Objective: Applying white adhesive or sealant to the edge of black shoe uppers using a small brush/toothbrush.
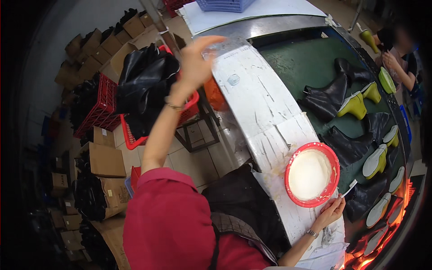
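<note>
My left hand (197,63) is raised on the far side of the bench, slightly smeared by motion. Its fingers are stretched apart with nothing between them, near a red crate heaped with black boot uppers (146,81). At the right, my right hand (332,211) grips a white toothbrush (349,188) by its handle, bristle end pointing away from me. Just beyond that hand, a red bowl (334,180) holds a creamy white substance. It rests on the white bench strip (270,112), whose surface is streaked and stained.
Along the right runs a green conveyor belt (288,63) carrying black boots (330,96) and yellow-green soled pieces (353,105). An orange glow (398,218) shows at its near end. Another person (398,63) works across it. Cardboard boxes (105,159) crowd the left; a blue basket (225,4) stands far off.
</note>
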A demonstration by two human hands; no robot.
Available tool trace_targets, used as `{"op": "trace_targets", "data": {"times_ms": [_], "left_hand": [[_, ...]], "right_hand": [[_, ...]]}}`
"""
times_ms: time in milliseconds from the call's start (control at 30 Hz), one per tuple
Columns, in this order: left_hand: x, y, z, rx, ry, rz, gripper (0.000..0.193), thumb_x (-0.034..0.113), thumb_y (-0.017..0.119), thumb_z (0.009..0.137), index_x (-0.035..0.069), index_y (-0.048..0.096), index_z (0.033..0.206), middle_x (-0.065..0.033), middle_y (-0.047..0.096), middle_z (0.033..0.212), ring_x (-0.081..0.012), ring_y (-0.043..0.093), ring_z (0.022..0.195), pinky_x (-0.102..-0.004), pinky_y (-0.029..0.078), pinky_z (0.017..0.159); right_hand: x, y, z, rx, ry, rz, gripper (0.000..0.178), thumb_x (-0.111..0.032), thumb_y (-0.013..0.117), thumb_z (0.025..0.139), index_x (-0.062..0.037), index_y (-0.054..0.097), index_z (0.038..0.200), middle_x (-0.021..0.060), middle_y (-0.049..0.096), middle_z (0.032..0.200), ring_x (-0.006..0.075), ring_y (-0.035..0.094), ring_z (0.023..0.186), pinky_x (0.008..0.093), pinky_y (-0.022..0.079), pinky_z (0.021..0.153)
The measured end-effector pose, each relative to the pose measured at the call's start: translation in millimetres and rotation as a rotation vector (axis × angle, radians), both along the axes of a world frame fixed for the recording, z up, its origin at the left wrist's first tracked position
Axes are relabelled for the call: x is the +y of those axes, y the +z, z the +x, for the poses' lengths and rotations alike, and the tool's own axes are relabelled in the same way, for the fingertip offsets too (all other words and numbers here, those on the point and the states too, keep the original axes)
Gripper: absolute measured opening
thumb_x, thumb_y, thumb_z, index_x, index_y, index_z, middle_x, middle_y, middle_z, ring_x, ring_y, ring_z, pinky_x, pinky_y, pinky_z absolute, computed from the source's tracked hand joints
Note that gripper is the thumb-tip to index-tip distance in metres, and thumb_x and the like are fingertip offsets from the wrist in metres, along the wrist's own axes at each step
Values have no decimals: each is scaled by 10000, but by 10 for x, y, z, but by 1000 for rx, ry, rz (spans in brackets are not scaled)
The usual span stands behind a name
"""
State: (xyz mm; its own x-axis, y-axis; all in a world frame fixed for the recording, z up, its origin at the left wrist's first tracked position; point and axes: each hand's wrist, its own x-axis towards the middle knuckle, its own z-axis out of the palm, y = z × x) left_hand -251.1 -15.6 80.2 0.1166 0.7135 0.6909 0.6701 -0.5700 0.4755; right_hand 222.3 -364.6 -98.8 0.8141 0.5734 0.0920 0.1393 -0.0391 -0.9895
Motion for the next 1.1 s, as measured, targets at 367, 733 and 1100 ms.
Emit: {"op": "trace_targets", "data": {"times_ms": [367,733,1100], "left_hand": [[-444,-254,-3026,558,745,-492,587,622,623,950,119,725,1234,-186,747,1134,-399,700,1087,-469,545,876],[-897,-248,-536,-395,-442,-1029,374,380,631,1045,31,743,975,49,634,765,-64,539,618,-241,405,535],[-1729,-371,652,-851,-1323,-1793,713,367,726,962,-29,388,1449,-124,477,1411,-196,436,1274,-342,313,1065]], "right_hand": [[-9,13,66,30,-26,3,274,-265,553,1102,-28,671,1170,-72,447,653,2,330,462,209,232,394],[394,1410,-777,-363,342,150,440,-111,798,890,-5,660,1295,8,684,1087,83,618,920,226,498,784],[634,1746,-998,-188,638,-78,265,-231,898,800,-15,768,881,-33,650,692,28,535,671,238,412,604]]}}
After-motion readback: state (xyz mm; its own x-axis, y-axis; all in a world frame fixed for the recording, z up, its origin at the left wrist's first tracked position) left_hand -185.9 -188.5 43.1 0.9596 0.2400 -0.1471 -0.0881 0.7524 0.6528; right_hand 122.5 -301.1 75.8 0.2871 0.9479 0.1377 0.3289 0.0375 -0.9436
